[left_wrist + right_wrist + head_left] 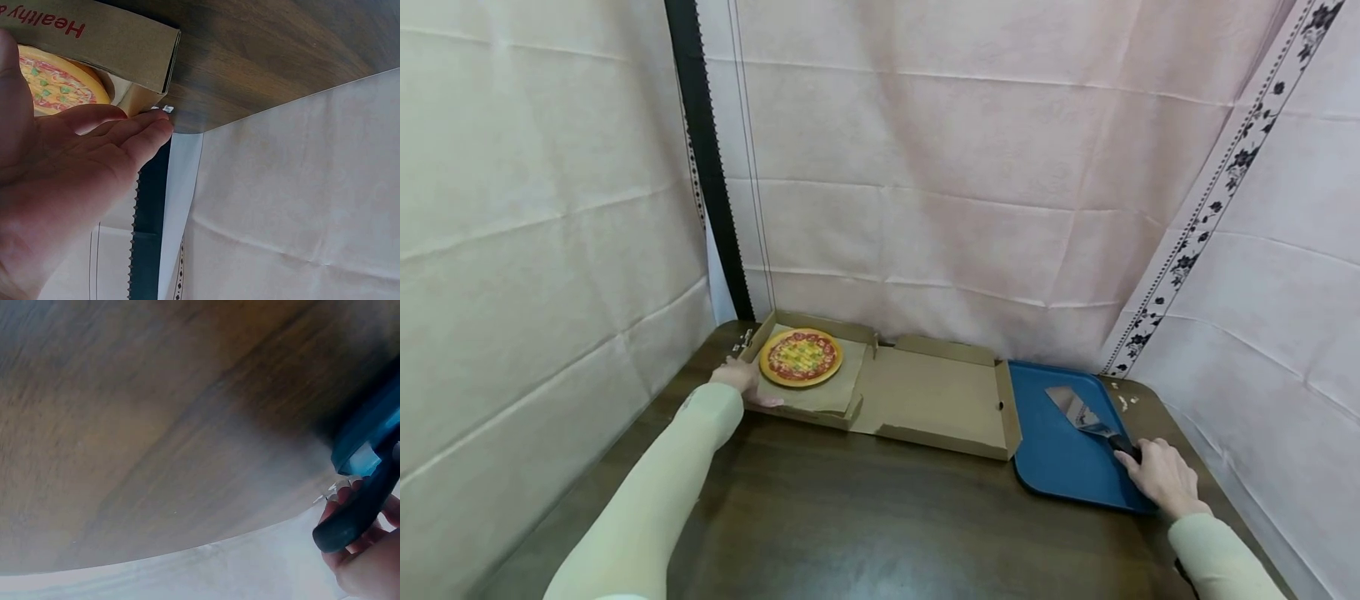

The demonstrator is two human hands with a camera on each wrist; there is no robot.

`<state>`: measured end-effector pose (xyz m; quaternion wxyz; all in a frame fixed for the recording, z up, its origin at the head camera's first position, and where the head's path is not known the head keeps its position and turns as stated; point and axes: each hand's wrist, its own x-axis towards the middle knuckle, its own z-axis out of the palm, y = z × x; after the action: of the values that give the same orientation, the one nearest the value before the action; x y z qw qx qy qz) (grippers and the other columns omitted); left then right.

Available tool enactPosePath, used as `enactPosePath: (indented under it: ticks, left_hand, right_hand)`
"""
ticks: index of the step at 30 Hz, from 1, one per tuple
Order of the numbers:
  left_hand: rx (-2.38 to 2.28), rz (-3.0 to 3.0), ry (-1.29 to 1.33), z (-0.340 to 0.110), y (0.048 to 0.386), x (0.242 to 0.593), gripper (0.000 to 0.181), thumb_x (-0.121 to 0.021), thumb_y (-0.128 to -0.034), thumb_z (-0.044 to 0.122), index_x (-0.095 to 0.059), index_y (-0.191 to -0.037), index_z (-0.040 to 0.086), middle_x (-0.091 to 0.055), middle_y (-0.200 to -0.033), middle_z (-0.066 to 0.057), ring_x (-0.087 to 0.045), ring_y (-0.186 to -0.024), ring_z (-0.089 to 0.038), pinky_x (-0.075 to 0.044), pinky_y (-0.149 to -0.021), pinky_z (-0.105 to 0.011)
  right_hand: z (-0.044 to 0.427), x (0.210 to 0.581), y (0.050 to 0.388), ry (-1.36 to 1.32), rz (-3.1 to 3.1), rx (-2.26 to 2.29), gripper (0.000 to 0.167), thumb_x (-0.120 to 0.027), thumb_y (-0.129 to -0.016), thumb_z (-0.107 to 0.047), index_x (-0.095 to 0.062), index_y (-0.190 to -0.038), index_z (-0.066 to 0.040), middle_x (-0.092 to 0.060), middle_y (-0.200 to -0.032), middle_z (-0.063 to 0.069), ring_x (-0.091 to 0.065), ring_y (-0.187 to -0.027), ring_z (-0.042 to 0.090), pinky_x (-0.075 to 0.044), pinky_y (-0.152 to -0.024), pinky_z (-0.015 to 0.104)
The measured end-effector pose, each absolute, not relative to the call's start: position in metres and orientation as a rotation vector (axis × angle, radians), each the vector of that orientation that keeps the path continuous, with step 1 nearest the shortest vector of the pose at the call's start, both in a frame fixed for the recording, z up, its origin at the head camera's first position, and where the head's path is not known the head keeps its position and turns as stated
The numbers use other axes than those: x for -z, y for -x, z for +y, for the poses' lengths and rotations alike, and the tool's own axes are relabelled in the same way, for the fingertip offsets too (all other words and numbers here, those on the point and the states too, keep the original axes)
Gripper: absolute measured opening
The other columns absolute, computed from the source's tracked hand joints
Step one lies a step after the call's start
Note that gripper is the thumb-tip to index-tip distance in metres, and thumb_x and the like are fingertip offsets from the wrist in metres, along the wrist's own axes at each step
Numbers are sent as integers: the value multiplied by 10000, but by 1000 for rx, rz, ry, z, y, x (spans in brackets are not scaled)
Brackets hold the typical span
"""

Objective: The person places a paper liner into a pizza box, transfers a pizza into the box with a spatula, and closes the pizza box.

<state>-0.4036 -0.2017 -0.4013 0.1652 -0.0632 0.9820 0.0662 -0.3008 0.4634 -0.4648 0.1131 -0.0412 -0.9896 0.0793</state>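
At the left end of the table, a small round pizza lies on paper in an opened cardboard pizza box. My left hand is at the box's left side, its fingers rather straight in the left wrist view and apparently touching the side wall; their exact contact is partly hidden. My right hand holds a pizza server by its black handle. The server's metal blade points away to the left, over the blue tray. Whether the blade touches the tray I cannot tell.
The box lid lies folded open to the right, close against the tray's left edge. Brown wooden table stretches in front. Pale cloth hangs behind and along both sides. A black strip runs down the back left corner.
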Motion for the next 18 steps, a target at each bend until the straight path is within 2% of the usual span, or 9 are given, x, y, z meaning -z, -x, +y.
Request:
enactPosePath:
  ticks: [3,6,10,13,14,18]
  left_hand:
    - [-143,2801,172,-201,403,400,954,-686,-865,458,-204,-1498,-69,-91,-1498,-440,-200,-1398,-549,-315,-1126,-568]
    - [-121,2803,153,-202,404,398,988,-694,-837,512,-240,-1482,-82,-108,-1491,-446,-208,-1394,-553,-332,-1117,-565]
    - [-134,2812,162,-200,403,397,896,-688,-874,424,-266,-1466,-99,-116,-1495,-439,-218,-1397,-543,-336,-1118,-554]
    - [-157,2814,190,-198,401,397,839,-662,-906,355,-251,-1463,-118,-110,-1508,-423,-218,-1404,-532,-324,-1130,-547]
    - [-153,2816,195,-198,401,397,842,-663,-906,356,-252,-1458,-128,-113,-1509,-421,-222,-1404,-530,-323,-1131,-545]
    - [-155,2807,207,-198,400,398,802,-634,-927,315,-239,-1459,-135,-110,-1519,-408,-213,-1411,-523,-310,-1142,-538]
  right_hand:
    - [462,463,301,147,-2923,-224,421,-617,-910,-304,-625,-1040,97,-553,-847,247,-544,-683,315,-454,-532,463]
    - [461,463,300,179,-2940,-219,447,-631,-902,-325,-628,-1038,101,-548,-872,265,-546,-695,325,-457,-540,464]
    - [461,463,300,183,-2941,-213,440,-651,-890,-324,-641,-1012,98,-543,-879,277,-548,-692,327,-453,-531,459]
    - [458,463,300,169,-2910,-193,387,-658,-877,-309,-647,-910,76,-533,-817,259,-533,-658,321,-434,-497,435]
    - [456,463,301,159,-2883,-179,376,-662,-871,-307,-642,-865,68,-531,-798,255,-525,-655,332,-425,-489,437]
    - [438,460,309,87,-2744,-128,363,-668,-854,-282,-641,-841,79,-544,-807,288,-519,-718,438,-420,-513,516]
